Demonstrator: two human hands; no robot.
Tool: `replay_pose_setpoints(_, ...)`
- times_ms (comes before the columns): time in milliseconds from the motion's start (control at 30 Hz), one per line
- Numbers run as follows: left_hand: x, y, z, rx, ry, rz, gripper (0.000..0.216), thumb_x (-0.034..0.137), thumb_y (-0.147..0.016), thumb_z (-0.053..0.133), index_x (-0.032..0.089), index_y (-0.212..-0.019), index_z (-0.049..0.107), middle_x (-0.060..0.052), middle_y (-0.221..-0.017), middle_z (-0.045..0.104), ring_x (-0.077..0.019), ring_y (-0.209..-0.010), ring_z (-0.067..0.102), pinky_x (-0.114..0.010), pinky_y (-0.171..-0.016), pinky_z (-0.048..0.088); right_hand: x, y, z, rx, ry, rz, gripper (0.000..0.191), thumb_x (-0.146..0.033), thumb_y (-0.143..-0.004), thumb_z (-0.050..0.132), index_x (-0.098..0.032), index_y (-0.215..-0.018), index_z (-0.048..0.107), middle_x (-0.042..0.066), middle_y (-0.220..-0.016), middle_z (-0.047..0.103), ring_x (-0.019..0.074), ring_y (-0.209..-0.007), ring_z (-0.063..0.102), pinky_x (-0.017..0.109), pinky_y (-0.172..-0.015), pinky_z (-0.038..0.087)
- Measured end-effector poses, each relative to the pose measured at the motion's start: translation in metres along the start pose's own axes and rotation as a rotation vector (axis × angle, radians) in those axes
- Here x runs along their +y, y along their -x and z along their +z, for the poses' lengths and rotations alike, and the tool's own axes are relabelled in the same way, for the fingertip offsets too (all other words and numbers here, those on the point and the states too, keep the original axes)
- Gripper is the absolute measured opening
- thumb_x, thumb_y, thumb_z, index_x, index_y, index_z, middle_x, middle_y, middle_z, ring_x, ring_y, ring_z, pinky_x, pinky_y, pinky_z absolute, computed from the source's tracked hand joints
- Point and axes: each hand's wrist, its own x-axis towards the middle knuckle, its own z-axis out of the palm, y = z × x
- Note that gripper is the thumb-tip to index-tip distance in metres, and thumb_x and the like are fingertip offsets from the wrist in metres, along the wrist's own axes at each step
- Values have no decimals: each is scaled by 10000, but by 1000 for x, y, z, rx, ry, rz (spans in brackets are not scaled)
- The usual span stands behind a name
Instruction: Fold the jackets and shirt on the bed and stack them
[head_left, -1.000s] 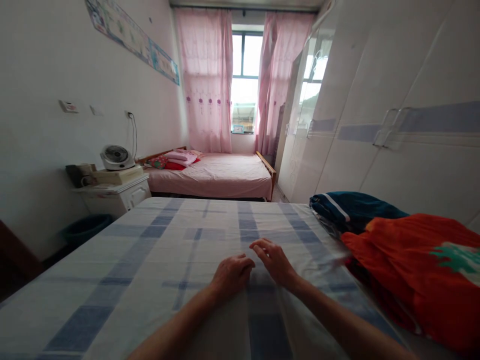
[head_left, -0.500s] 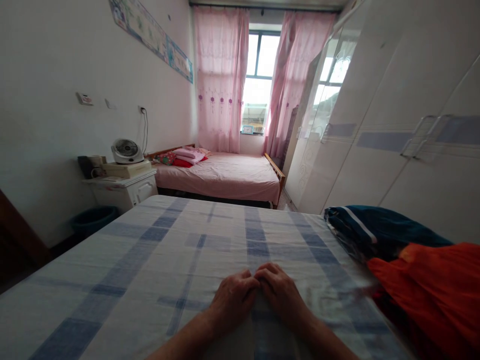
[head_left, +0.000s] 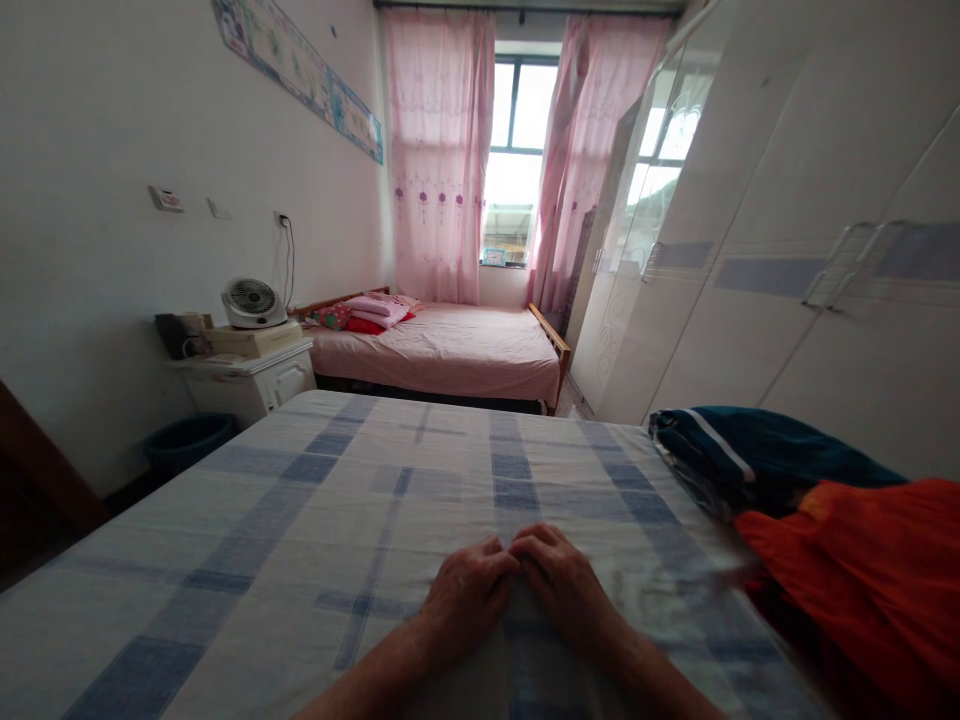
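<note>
My left hand (head_left: pixel 466 598) and my right hand (head_left: pixel 564 584) lie side by side on the blue-and-white checked bed sheet (head_left: pixel 315 520), near its front middle. Their fingertips meet, with the fingers curled down and pinching a small fold of the sheet between them. Both forearms reach in from the bottom edge of the view. To the right of my right hand lies an orange cloth (head_left: pixel 870 570), and behind it a dark teal folded blanket (head_left: pixel 757 455) with a white stripe.
White wardrobe doors (head_left: pixel 787 250) line the right side. A pink bed (head_left: pixel 450 350) stands under the curtained window (head_left: pixel 514 150). At left are a white nightstand (head_left: pixel 247 385) with a small fan (head_left: pixel 253 302), and a blue bin (head_left: pixel 184 440) on the floor.
My hands have drawn together from slightly apart until the fingertips touch, and the fingers have curled onto the sheet. The view has shifted a little to the left and down.
</note>
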Motion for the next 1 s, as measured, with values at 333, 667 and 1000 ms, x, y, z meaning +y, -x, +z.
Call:
replay_pose_setpoints(333, 1, 1, -1, -3, -20, 5, 175, 181, -870, 458, 221, -846, 627, -9, -857, 600, -147, -802, 596, -220, -732, 424, -2, 0, -2, -1, 1, -8, 153, -136, -890, 458, -218, -880, 587, 16, -945, 589, 155, -909, 521, 293, -833, 410)
replay_pose_setpoints(667, 2, 0, -2, -3, -18, 2, 183, 172, -868, 452, 216, -841, 628, -12, -853, 599, -148, -805, 594, -223, -741, 426, -5, -1, -4, -1, 21, -18, 158, -140, -888, 456, -220, -875, 592, 22, -928, 598, 161, -889, 526, 309, -837, 419)
replay_pose_setpoints(1000, 1, 1, -1, -8, -23, 10, 193, 155, -857, 451, 219, -874, 633, -14, -866, 601, -151, -815, 591, -229, -751, 424, -4, 0, -3, -6, 20, -17, 156, -119, -884, 461, -210, -886, 588, 23, -941, 593, 161, -912, 517, 308, -844, 409)
